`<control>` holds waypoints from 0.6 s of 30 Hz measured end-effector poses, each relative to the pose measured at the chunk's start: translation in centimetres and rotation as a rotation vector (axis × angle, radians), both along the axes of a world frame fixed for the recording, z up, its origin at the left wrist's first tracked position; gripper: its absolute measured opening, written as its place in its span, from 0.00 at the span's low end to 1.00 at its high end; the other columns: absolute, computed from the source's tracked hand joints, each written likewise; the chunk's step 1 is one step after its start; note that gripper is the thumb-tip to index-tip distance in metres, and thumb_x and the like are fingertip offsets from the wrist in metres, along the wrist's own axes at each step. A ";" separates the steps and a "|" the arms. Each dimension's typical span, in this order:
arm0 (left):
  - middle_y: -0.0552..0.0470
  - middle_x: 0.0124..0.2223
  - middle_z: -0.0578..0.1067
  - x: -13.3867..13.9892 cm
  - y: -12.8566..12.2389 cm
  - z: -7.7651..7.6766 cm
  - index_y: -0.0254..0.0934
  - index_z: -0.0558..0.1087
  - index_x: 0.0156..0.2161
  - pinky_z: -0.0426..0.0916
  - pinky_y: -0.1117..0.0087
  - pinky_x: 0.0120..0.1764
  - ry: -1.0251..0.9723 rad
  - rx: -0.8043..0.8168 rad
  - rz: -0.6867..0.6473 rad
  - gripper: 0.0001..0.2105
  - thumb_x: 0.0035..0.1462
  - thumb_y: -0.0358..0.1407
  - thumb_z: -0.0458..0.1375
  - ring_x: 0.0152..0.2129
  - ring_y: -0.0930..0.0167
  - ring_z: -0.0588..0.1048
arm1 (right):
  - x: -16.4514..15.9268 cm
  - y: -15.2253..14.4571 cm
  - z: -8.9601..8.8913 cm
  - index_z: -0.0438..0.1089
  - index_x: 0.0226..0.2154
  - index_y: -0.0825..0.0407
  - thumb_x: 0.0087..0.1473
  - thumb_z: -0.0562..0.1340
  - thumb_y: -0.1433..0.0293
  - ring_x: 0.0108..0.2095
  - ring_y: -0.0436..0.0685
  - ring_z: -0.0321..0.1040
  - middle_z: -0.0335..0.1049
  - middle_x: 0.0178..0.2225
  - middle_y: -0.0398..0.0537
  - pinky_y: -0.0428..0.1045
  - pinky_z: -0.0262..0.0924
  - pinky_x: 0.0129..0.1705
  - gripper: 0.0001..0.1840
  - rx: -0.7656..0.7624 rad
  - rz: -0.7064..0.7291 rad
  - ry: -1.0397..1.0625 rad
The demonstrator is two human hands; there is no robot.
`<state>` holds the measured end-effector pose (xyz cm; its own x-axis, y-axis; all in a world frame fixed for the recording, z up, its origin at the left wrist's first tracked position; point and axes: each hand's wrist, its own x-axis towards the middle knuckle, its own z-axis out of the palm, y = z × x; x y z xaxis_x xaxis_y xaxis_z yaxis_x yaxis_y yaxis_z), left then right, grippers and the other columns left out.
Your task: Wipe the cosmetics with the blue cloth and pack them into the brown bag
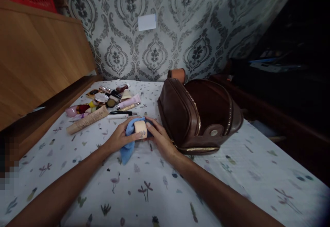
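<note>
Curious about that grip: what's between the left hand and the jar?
In the head view, a blue cloth lies between the left hand and the peach jar, though the thumb rests on the jar itself.

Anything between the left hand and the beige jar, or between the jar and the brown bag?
Yes: the blue cloth lies partly between the left hand and the beige jar; the right hand stands between the jar and the brown bag.

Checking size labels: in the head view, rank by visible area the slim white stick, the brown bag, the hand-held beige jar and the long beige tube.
Brown bag
Long beige tube
Beige jar
Slim white stick
</note>
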<state>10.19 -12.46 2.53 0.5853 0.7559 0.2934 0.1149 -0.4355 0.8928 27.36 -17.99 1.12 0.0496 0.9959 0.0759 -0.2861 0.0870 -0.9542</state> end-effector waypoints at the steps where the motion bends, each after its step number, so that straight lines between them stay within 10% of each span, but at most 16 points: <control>1: 0.45 0.53 0.74 0.0 0.0 0.0 0.38 0.69 0.56 0.67 0.60 0.53 0.008 0.013 -0.010 0.26 0.53 0.46 0.63 0.50 0.59 0.72 | 0.0 0.0 0.0 0.70 0.48 0.47 0.50 0.65 0.53 0.43 0.58 0.69 0.70 0.50 0.48 0.47 0.68 0.29 0.25 -0.007 0.010 0.018; 18: 0.42 0.64 0.58 0.0 -1.2 0.8 0.43 0.73 0.55 0.61 0.56 0.60 0.261 0.739 -0.068 0.16 0.64 0.34 0.53 0.61 0.59 0.61 | -0.2 0.1 0.1 0.70 0.38 0.52 0.52 0.64 0.50 0.44 0.59 0.71 0.75 0.41 0.49 0.53 0.71 0.39 0.23 -0.119 0.041 0.288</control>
